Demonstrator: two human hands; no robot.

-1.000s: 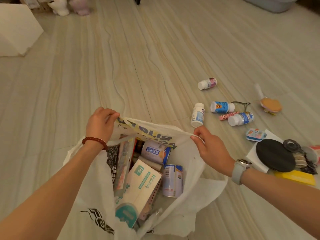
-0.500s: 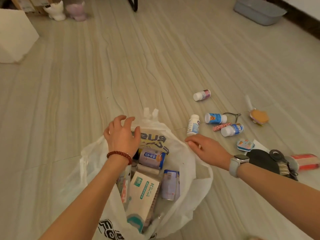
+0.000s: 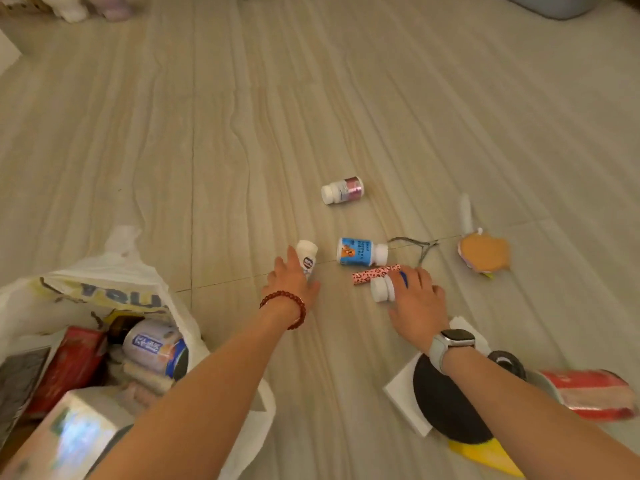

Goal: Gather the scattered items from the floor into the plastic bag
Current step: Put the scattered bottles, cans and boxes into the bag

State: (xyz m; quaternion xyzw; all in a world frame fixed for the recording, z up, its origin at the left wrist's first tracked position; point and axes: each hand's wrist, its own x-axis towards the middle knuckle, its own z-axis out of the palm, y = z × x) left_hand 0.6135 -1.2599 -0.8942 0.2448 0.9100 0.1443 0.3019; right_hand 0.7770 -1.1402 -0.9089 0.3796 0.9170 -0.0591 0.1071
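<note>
- white plastic bag [image 3: 104, 282] with yellow and dark print sits open on the pale wood-grain floor [image 3: 242, 116], lower left; inside: a silver can with a blue label [image 3: 152, 344], a red packet [image 3: 69, 362], a pale box [image 3: 72, 434], blurred
- left hand [image 3: 294, 282], red bead bracelet [image 3: 287, 306] on the wrist, is right of the bag, fingers wrapped on a small white bottle with a white cap [image 3: 306, 258]; bottle stands roughly upright, tilted a bit
- right hand [image 3: 415, 299], grey-strap smartwatch [image 3: 450, 342] on the wrist, further right of the bag, fingers laid over a second white-capped bottle [image 3: 382, 289] lying on its side; fingers curl over it, full grip cannot tell
- pink leopard-print tube [image 3: 375, 273] touching that bottle, far side
- blue-label white bottle [image 3: 362, 252] lying on the floor between the two hands, beyond them, untouched
- pink-label white bottle [image 3: 341, 190] lying further from the bag, well apart from the hands
- metal nail nippers [image 3: 415, 245] just right of the blue-label bottle
- orange round plush thing [image 3: 483, 252] right of the nippers
- black round disc [image 3: 446, 400] on a white flat square [image 3: 401, 386] under the right forearm; yellow piece [image 3: 485, 457] beside it
- red and white striped roll [image 3: 588, 393] far right of the bag
</note>
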